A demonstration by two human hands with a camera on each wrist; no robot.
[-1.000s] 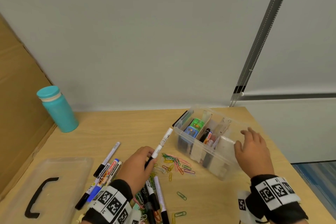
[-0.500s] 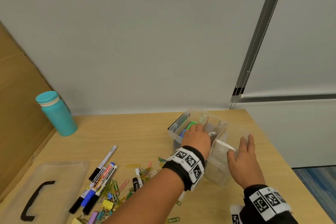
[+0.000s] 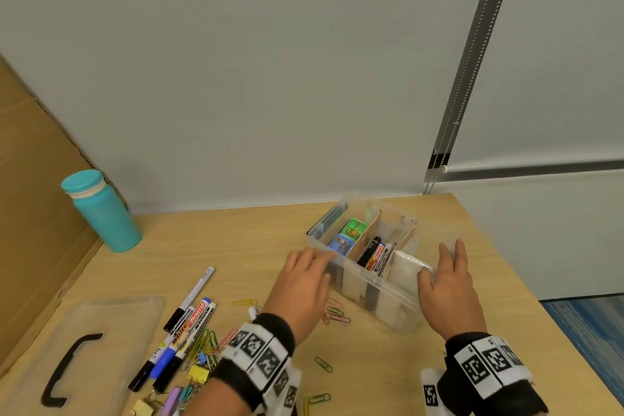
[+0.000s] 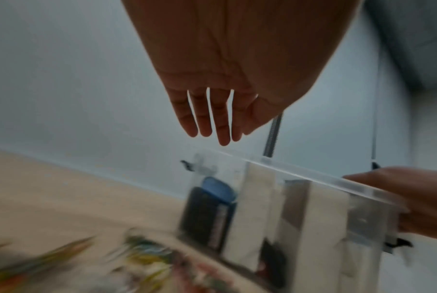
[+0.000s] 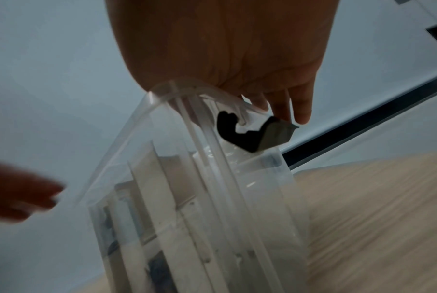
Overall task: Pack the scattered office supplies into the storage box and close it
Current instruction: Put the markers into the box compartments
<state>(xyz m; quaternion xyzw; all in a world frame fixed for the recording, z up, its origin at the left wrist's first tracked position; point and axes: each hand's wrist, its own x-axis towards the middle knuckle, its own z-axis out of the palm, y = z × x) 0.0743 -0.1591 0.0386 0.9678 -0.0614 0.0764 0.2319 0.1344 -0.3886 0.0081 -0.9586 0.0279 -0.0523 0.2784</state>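
Observation:
The clear storage box point(image 3: 381, 294) stands at the table's right, its dividers making compartments. Markers point(image 3: 374, 255) lie in the middle one, small green and blue packs point(image 3: 349, 235) in the left one. My left hand point(image 3: 304, 277) hovers open and empty by the box's near left corner, fingers spread point(image 4: 212, 119). My right hand point(image 3: 445, 284) rests on the box's right end, fingers straight over the rim near a black latch point(image 5: 252, 134). Loose markers point(image 3: 189, 324), paper clips point(image 3: 337, 314) and binder clips point(image 3: 197, 373) lie on the table to the left.
The clear lid point(image 3: 135, 314) with a black handle point(image 3: 67, 368) lies flat at the near left. A teal bottle point(image 3: 104, 213) stands at the back left beside a cardboard wall point(image 3: 33, 196). The table edge runs close behind and right of the box.
My left hand carried a white marker from the pile into the box, let it go there, and has drawn back empty to the near left corner. The right hand stayed on the box.

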